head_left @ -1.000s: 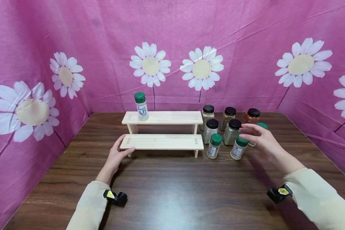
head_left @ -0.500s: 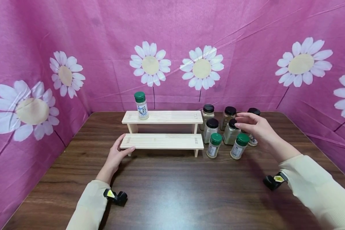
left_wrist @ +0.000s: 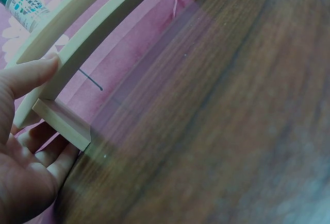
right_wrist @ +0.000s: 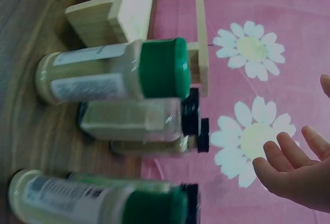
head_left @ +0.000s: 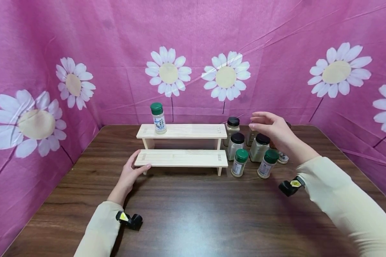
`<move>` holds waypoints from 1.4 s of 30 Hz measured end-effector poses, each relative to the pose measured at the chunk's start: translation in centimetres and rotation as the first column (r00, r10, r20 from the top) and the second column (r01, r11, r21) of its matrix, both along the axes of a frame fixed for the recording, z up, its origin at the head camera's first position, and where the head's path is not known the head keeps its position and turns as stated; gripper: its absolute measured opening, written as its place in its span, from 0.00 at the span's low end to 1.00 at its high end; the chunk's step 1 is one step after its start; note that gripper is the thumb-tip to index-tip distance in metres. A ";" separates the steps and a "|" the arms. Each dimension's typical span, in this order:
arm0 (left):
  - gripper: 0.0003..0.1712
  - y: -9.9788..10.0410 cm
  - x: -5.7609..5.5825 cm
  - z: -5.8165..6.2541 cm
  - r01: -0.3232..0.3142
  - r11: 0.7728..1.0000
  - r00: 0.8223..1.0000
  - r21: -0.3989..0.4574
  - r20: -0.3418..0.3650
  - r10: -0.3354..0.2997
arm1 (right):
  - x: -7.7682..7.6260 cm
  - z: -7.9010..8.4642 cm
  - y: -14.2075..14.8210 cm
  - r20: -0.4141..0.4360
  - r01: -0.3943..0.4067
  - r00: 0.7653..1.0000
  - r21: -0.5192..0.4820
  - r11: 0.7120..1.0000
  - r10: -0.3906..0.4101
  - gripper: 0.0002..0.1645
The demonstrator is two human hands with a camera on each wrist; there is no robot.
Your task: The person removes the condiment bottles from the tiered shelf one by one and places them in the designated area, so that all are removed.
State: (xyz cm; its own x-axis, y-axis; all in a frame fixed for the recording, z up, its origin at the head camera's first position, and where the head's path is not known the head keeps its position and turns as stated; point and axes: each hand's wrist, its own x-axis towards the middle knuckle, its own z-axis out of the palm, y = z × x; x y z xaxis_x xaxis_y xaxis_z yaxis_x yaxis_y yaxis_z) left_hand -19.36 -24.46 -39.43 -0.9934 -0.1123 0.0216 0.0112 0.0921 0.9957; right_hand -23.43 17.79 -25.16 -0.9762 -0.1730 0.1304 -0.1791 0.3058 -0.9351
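Note:
My left hand (head_left: 128,175) grips the left end of a pale wooden two-tier rack (head_left: 180,158), thumb over the lower board; the left wrist view shows the other fingers under and beside it, by the leg. On the upper tier's left stands a green-lidded seasoning shaker (head_left: 159,119). My right hand (head_left: 273,130) hovers over the jars right of the rack. Nothing is in it, and its fingers (right_wrist: 273,170) are loosely bent. Below it are a black-lidded jar (head_left: 260,148) and a green-lidded shaker (head_left: 267,164); the hand partly hides jars behind.
Beside the rack's right end stand another green-lidded shaker (head_left: 239,163) and black-lidded jars, one in front (head_left: 236,145) and one behind (head_left: 233,123). A pink cloth with daisies (head_left: 193,35) hangs behind the dark wooden table (head_left: 193,214).
My right hand has moved left and away from me, from near the green-lidded shakers to above the back jars. The left hand and rack have stayed still.

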 end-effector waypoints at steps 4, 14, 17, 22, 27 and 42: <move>0.45 -0.1 0.1 0.1 0.002 1.000 1.000 -0.003 0.007 -0.002 | -0.6 0.7 -1.3 0.002 -0.010 1.000 -0.023 1.000 0.011 0.33; 0.46 -0.2 0.2 0.0 -0.003 1.000 1.000 0.003 0.010 0.003 | -2.1 2.4 -4.7 -0.007 -0.035 0.999 -0.038 0.999 0.034 0.33; 0.46 -0.2 0.2 0.0 -0.004 1.000 1.000 0.004 0.008 0.004 | -2.6 2.5 -5.7 -0.017 -0.053 0.998 -0.066 0.996 0.052 0.32; 0.45 -0.3 0.2 0.0 -0.006 1.000 1.000 0.008 0.003 0.006 | -3.2 2.6 -7.6 -0.013 -0.082 0.997 -0.116 0.990 0.081 0.31; 0.45 -0.2 0.3 0.1 -0.007 1.000 1.000 0.002 0.002 0.007 | -3.5 2.6 -9.7 -0.010 -0.103 0.995 -0.127 0.987 0.103 0.32; 0.45 0.1 0.1 0.2 0.003 1.000 1.000 0.008 0.009 -0.003 | -4.2 1.9 -15.4 0.031 -0.115 0.992 -0.179 0.977 0.122 0.29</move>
